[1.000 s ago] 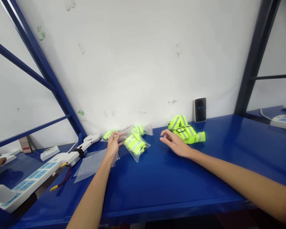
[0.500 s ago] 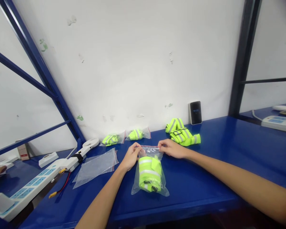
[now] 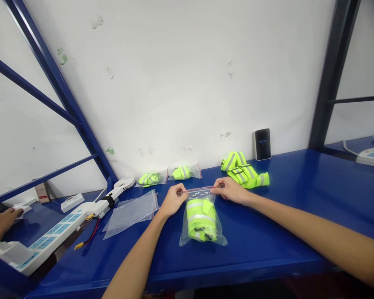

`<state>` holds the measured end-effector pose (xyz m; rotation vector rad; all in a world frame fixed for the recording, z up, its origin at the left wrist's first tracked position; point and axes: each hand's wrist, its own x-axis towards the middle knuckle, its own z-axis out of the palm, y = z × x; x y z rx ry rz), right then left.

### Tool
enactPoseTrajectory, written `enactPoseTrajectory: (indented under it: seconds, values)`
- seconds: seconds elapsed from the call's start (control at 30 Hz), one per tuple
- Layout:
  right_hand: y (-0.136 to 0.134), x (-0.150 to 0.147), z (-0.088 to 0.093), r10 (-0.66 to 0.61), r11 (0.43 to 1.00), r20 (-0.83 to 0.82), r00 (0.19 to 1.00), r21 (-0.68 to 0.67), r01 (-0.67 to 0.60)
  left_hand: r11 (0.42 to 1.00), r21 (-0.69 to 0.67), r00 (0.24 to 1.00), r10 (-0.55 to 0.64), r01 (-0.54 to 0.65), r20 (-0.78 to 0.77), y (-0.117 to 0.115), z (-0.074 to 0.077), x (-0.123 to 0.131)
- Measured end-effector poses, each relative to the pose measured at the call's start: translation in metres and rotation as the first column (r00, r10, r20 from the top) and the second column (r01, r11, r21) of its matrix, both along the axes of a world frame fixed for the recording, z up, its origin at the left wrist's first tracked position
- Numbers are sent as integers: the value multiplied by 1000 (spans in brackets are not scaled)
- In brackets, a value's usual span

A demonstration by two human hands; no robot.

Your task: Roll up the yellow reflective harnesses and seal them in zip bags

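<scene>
A clear zip-lock bag [image 3: 220, 236] lies on the blue table with a rolled neon-yellow reflective strap [image 3: 201, 221] inside it. My left hand [image 3: 175, 199] pinches the left end of the bag's red-lined zip edge. At the right end of the same edge, my right hand [image 3: 229, 190] pinches with thumb and fingers. The edge is stretched between the two hands. Beyond my right hand rests a loose bundle of neon-yellow reflective straps [image 3: 244, 174] with a dark buckle. Flat empty zip-lock bags [image 3: 131, 211] lie left of my left hand.
Two filled bags, one left [image 3: 149, 178] and one right [image 3: 181, 172], lie by the wall. A power strip [image 3: 57, 232], a small white fan [image 3: 124, 182] and a red-black cable [image 3: 92, 234] line the left. A dark-screened device [image 3: 262, 144] stands behind. Another person's hand [image 3: 1, 224] shows far left.
The view has shifted slightly, so most things sit a little further right. Both hands still pinch the bag's top edge, which looks flatter and straighter. The other person's hand reaches further into view.
</scene>
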<state>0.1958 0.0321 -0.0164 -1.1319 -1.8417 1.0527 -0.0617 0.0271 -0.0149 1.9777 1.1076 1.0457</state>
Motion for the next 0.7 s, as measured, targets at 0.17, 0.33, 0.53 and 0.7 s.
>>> enactPoseTrajectory:
  seconds: [0.17,0.33,0.53,0.7]
  values:
    - [-8,-5,2,-54,967,103,993,255,26,991,-68,990,-121,117,-68,-6,5,2]
    - [-15,-8,7,-48,937,145,988,350,-6,996,11,994,-87,88,-66,-7,6,4]
    - [-18,-8,6,30,968,122,992,242,-59,996,69,996,-47,52,-69,-9,7,6]
    - [-19,-19,23,310,951,86,947,-45,-307,1000,24,991,-6,3,131,-3,3,8]
